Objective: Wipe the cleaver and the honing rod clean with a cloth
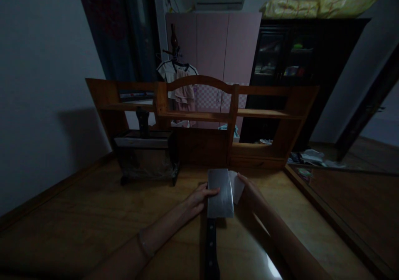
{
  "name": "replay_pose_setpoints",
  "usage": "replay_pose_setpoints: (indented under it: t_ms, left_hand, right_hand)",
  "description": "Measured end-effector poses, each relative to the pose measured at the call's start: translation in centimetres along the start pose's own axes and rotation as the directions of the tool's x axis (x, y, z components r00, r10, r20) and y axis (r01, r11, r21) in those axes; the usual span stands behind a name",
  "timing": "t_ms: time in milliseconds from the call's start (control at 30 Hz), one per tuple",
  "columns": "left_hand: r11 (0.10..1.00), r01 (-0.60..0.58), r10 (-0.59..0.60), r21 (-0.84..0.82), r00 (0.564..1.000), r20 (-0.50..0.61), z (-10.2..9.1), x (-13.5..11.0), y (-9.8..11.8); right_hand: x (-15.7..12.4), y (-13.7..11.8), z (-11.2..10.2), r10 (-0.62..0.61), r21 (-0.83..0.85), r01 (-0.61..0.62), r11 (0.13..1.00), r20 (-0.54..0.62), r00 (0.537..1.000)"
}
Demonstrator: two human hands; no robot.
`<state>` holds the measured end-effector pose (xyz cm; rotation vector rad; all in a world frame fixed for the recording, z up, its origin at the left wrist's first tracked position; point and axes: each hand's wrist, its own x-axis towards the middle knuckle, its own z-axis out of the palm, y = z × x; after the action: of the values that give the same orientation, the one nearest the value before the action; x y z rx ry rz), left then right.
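A cleaver [222,203] with a broad steel blade and a black riveted handle points away from me above the wooden surface. My left hand [199,197] grips the blade at its left side, the thumb lying across the flat face and the other fingers behind it. Beside the blade's right edge, my right hand [249,188] pinches a white sheet [236,187] that looks like paper or tissue. Part of that sheet is behind the blade, so I cannot tell how far it reaches.
A knife block [145,163] with a black-handled knife in it stands at the left on the wooden surface [99,217]. Behind is a low wooden shelf unit [196,115]. A raised wooden edge [327,213] runs along the right. Wardrobes and hanging clothes are farther back.
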<state>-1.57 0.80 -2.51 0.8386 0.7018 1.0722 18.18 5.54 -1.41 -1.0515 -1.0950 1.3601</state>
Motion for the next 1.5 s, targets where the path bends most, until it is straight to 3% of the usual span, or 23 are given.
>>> replay_pose_setpoints:
  t_ms: [100,167,300,533,733,1000,1133,1233,1300,1333,1433,1500]
  left_hand:
    - [1.000,0.000,0.000,0.006,1.000,-0.001,0.1,0.1,-0.1]
    - [1.000,0.006,-0.006,0.001,1.000,-0.009,0.2,0.2,-0.1]
    - [1.000,0.021,-0.021,0.006,0.999,-0.026,0.4,0.2,0.1]
    - [0.999,-0.007,0.009,0.050,0.999,-0.053,0.8,0.0,0.2]
    - [0.997,-0.027,0.034,0.066,0.994,-0.105,1.6,-0.1,-0.1]
    - [0.993,-0.090,0.096,0.071,0.992,-0.079,0.7,0.6,-1.4]
    - [0.996,-0.078,0.081,0.048,0.995,-0.062,1.0,0.2,-1.1]
    - [0.998,-0.050,0.052,0.036,0.996,-0.068,1.6,-0.1,-0.7]
    - [0.999,-0.035,0.037,0.041,0.997,-0.060,1.9,-0.2,-0.5]
    - [0.998,-0.034,0.036,0.047,0.998,-0.049,1.9,-0.3,-0.4]
    - [0.994,-0.089,0.088,0.065,0.996,0.019,2.1,-0.5,-0.2]
    - [0.987,-0.131,0.123,0.092,0.989,0.087,2.1,-0.8,0.1]
  right_hand:
    - [-0.8,0.2,1.0,0.083,0.079,-0.099,0.992,0.191,0.978]
    - [-1.2,0.0,1.3,0.126,0.101,-0.155,0.983,0.243,0.962]
    - [-1.1,-0.1,1.1,0.167,0.104,-0.192,0.976,0.211,0.963]
    - [0.1,1.0,0.3,0.161,0.060,-0.165,0.984,0.062,0.985]
    - [0.3,1.5,0.1,0.151,0.061,-0.151,0.987,0.015,0.988]
    - [0.4,1.7,-0.7,0.088,0.036,-0.087,0.996,-0.040,0.995]
    - [0.7,1.1,-0.8,0.039,-0.007,-0.040,0.999,-0.084,0.996]
    - [0.1,-0.1,-0.1,-0.141,-0.109,0.134,0.985,-0.057,0.988]
    - [-0.8,-0.5,0.8,-0.390,-0.309,0.405,0.861,0.110,0.914]
    - [-1.2,-0.5,1.2,-0.435,-0.373,0.474,0.798,0.188,0.881]
    - [-2.3,0.2,2.4,-0.416,-0.498,0.621,0.605,0.467,0.780]
    - [-2.6,0.7,2.8,-0.372,-0.546,0.679,0.491,0.574,0.730]
